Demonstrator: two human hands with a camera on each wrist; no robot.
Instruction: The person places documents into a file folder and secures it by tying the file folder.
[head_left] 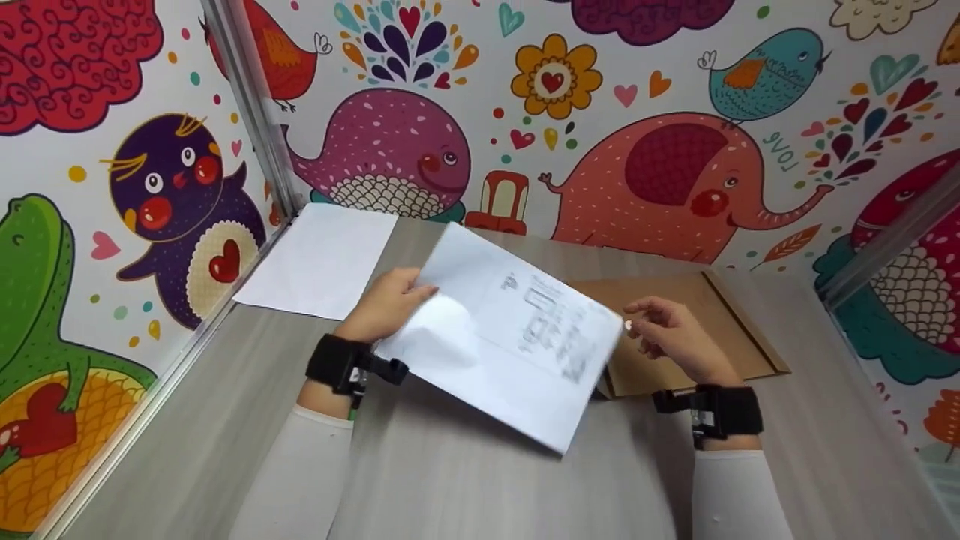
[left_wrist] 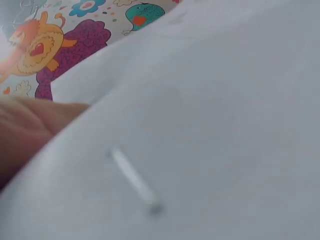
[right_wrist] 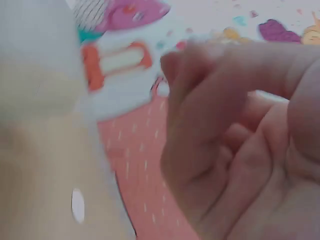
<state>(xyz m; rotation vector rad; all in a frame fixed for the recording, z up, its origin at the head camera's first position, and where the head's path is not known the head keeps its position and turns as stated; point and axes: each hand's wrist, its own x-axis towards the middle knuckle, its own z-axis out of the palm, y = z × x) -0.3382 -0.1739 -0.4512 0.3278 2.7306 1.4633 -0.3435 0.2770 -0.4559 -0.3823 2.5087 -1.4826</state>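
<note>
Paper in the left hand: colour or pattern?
White paper with grey print on its visible face; shows best in the head view.

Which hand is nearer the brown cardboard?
Right. In the head view, the right hand overlaps the brown cardboard; the left hand is well to its left, holding the printed paper.

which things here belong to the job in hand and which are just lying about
Likely part of the job:
printed paper, held in the left grip
brown folder, partly behind the right grip in the head view

Likely just lying about:
white sheet, flat on the table, away from both grips
</note>
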